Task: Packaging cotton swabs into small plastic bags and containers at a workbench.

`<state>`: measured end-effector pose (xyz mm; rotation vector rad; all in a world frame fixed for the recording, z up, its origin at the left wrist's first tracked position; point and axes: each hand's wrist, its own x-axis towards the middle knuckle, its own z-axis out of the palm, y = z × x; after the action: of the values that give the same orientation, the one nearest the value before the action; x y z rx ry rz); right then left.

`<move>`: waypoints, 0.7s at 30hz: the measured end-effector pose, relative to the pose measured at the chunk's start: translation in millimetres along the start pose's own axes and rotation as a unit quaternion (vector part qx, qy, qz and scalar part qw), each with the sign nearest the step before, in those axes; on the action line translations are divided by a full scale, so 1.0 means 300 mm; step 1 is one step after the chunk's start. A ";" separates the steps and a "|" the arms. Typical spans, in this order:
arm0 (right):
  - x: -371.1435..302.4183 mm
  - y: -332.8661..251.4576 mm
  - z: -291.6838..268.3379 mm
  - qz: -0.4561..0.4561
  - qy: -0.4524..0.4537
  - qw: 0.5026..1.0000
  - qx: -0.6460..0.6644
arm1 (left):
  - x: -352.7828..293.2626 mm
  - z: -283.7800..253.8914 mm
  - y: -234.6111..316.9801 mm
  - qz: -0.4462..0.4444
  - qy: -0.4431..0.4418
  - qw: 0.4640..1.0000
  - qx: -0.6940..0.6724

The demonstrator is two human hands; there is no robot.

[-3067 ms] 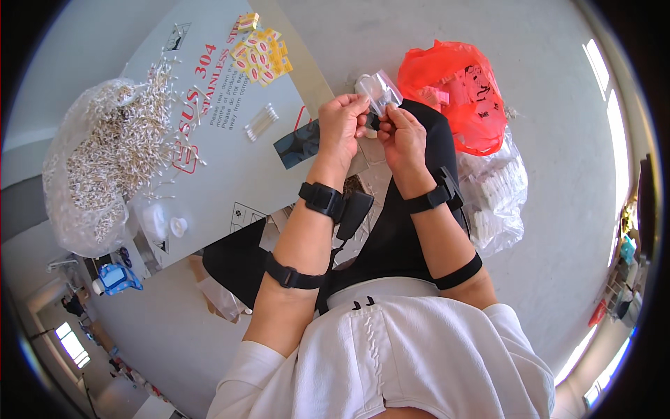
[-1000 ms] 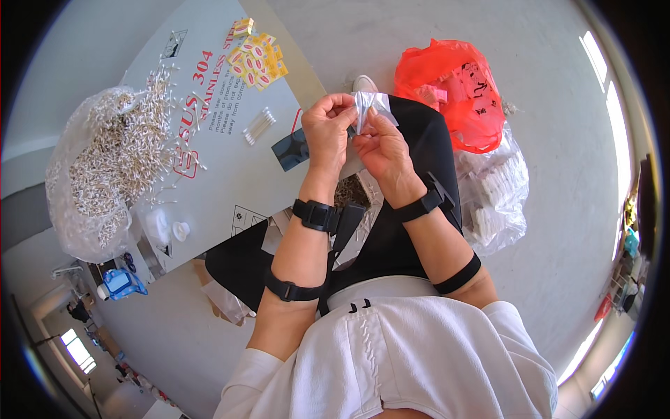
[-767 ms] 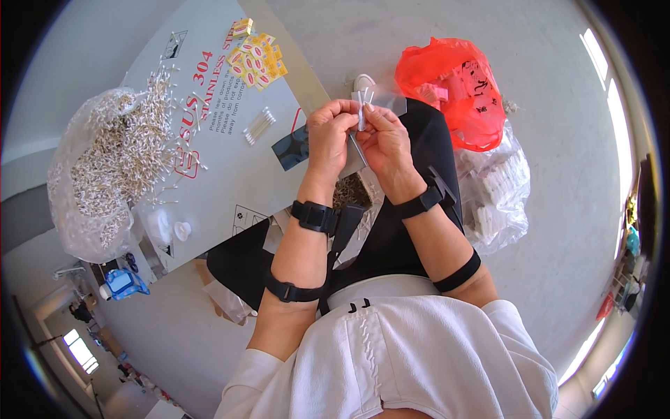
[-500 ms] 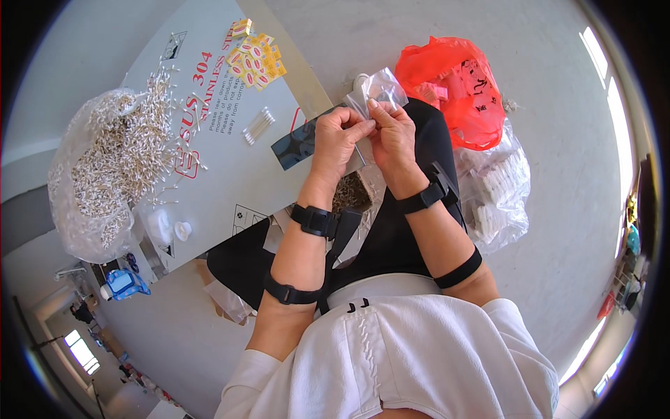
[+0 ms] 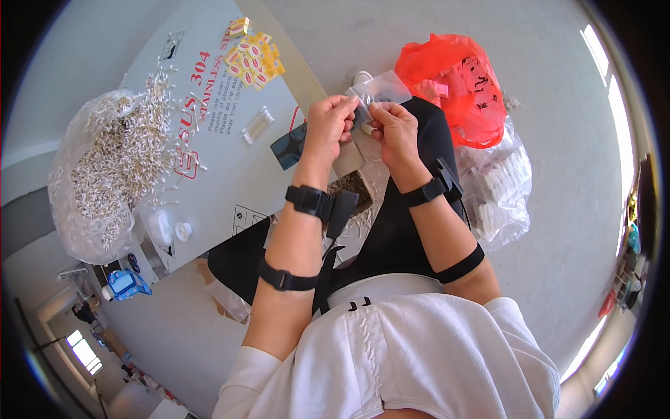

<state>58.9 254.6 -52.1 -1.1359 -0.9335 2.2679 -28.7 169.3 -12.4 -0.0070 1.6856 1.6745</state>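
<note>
Right hand [image 5: 396, 134]: fingers pinched the clear bag [image 5: 386, 86]!
Left hand [image 5: 326, 129]: fingertips bunched at its edge; whether they gripped, I couldn't tell.
Bag: fanned out ahead, contents blurred.
Shoe [image 5: 362, 77]: peeked out, partly hidden.

Here's the small bag [image 5: 388, 85], thin clear plastic, glossy where it catches the light! Across to the red bag [image 5: 481, 119], crinkled plastic with a soft shine. The big sack [image 5: 61, 188] is wrinkled see-through plastic, its swabs [image 5: 115, 164] matt at the tips. Tabletop [image 5: 216, 185]: smooth, low sheen. Shirt [image 5: 426, 342] and trousers [image 5: 429, 150]: matt cloth, both. Floor [image 5: 558, 195]: smooth, dull.
</note>
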 end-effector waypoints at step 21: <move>0.136 0.157 -0.074 -0.152 0.124 0.968 -0.159 | 0.196 0.076 -0.060 0.086 0.104 0.913 0.385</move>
<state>50.1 256.7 -117.7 -1.2717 -1.2977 1.7289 -51.1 214.8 -54.0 0.3594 2.4696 1.0398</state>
